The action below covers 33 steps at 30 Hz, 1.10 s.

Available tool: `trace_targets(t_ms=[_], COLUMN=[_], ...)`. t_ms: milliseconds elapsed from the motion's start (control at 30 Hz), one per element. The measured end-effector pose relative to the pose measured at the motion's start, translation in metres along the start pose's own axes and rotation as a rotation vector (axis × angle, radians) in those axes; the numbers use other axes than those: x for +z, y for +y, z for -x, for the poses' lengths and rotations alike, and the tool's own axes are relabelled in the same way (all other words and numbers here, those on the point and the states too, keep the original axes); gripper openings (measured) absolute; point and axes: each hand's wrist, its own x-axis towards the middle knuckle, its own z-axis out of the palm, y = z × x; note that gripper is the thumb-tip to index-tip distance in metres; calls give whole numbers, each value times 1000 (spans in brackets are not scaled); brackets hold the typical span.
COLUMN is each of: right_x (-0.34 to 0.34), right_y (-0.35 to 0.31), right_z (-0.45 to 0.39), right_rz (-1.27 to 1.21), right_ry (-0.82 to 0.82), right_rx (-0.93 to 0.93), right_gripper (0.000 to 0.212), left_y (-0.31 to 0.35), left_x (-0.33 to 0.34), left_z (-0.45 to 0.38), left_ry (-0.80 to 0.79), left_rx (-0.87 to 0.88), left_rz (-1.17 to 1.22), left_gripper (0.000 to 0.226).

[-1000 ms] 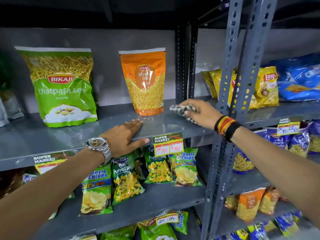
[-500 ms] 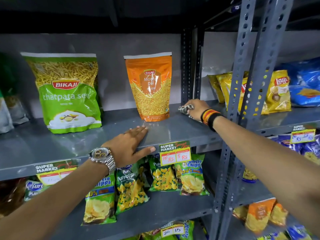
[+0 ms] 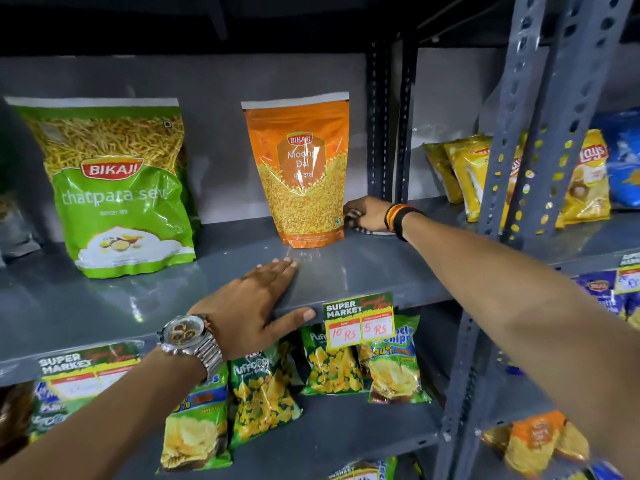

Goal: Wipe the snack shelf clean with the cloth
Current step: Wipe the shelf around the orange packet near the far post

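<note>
The grey metal snack shelf runs across the middle of the view. My right hand reaches to the shelf's back right corner, just right of the orange Moong Dal bag, and presses a patterned cloth onto the shelf; only small bits of the cloth show under the fingers and palm. My left hand lies flat on the shelf's front edge, fingers spread, thumb hooked over the lip, holding nothing. A large green Chatpata Sev bag stands at the left.
Perforated grey uprights stand right of my right arm. Yellow chip packets fill the neighbouring shelf. Small snack packets hang on the shelf below, behind a price tag clipped to the front lip.
My right hand has slid the cloth back and left along the shelf to the rear corner beside the orange bag. The left hand stays planted on the front edge; the camera moved closer.
</note>
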Motion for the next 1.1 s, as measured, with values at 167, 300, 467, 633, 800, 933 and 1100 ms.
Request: trace_targets(t_ms=[167, 300, 467, 633, 800, 933, 1100], right_x=[-3, -2, -14, -9, -5, -7, 9], right_y=[-1, -6, -13, -14, -33, -36, -34], right_z=[32, 63, 102, 109, 118, 119, 106], right_rz=[-43, -45, -62, -188, -102, -206, -175], right_ry=[10, 24, 36, 163, 22, 71, 62], right_rx=[-24, -51, -44, 1, -81, -133, -143], right_gripper=[35, 37, 39, 32, 35, 33, 38], left_y=[1, -1, -3, -3, -12, -35, -36], left_x=[-1, -2, 4, 1, -8, -13, -11], left_z=[0, -2, -2, -2, 10, 38, 41], left_ry=[-15, -20, -13, -33, -54, -59, -52], left_rx=[1, -2, -19, -27, -55, -109, -141], left_rz=[6, -3, -1, 5, 64, 32, -18], left_gripper=[112, 115, 116, 117, 119, 118, 115])
